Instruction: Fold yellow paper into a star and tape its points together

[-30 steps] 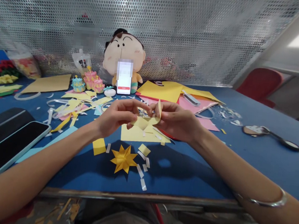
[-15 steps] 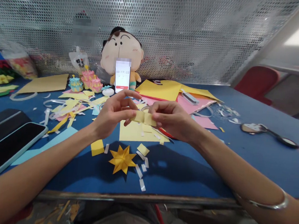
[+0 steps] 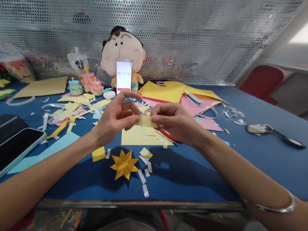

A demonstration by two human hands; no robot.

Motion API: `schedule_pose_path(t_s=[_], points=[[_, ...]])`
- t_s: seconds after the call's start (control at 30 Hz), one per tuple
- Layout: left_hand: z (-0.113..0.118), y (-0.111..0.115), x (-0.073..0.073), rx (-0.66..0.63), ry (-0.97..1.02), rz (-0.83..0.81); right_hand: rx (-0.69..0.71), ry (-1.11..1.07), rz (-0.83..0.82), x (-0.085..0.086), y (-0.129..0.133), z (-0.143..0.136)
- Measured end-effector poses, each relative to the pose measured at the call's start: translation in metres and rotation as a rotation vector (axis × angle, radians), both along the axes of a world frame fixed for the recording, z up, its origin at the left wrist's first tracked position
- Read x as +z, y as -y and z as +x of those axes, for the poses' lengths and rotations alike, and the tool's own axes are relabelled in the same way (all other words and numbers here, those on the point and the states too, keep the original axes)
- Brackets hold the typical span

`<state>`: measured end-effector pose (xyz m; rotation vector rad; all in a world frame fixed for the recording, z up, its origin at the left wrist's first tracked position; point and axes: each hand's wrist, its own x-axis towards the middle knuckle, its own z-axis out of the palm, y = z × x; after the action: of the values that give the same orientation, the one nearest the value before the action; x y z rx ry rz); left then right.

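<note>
A small pale yellow piece of paper (image 3: pixel 146 121) is stretched between my two hands above the table. My left hand (image 3: pixel 117 114) pinches its left end between thumb and fingers, with the index finger raised over it. At its right end, my right hand (image 3: pixel 173 121) pinches it too. Beneath them lies a larger light yellow sheet (image 3: pixel 130 137) with paper bits on it. A folded golden paper star (image 3: pixel 125 165) sits nearer the table's front edge. Around it are a yellow square (image 3: pixel 98 154), a paler square (image 3: pixel 146 153) and several white strips (image 3: pixel 141 176).
At the back, a phone (image 3: pixel 124 77) showing a timer leans against a plush doll (image 3: pixel 123 51). Paper scraps (image 3: pixel 68 113) cover the left middle. A larger phone (image 3: pixel 10 157) lies at left, yellow sheets (image 3: pixel 161 91) behind, a black-handled mirror (image 3: pixel 276 135) at right.
The paper between my hands showed two overlapping parts with a seam; now it looks like one flat strip. My hands have come slightly closer together. The whole view has shifted a little.
</note>
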<state>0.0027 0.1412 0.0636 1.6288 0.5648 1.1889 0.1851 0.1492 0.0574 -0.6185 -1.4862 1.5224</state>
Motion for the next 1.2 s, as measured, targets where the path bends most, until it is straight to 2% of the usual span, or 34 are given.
schedule_pose_path(t_s=[1.2], points=[[0.0017,0.0002,0.0004,0.007,-0.049,0.037,-0.055,0.045,0.081,-0.0015,0.0002,-0.0032]])
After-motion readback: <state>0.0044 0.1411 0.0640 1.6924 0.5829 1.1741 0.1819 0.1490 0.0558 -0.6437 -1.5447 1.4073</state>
